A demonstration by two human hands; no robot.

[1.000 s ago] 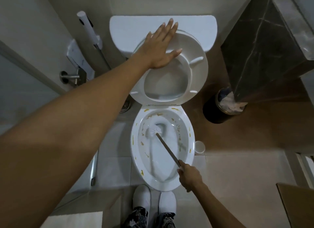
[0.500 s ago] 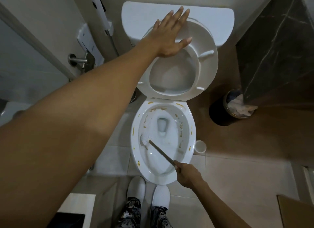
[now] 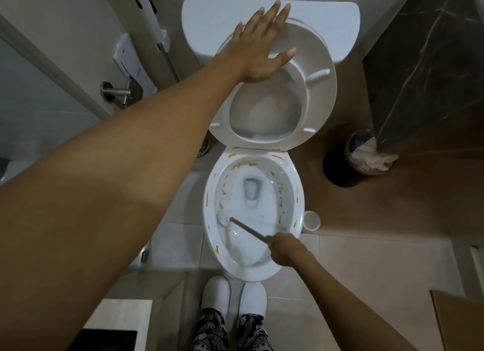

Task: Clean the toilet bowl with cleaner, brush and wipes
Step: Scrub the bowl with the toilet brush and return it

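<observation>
Right hand grips brush against bowl's left wall

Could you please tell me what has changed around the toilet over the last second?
The brush head swept from the back of the bowl, near the drain, forward to its left wall. The right hand still grips the brush handle; the left hand still rests flat on the raised seat. Yellow stains remain.
</observation>
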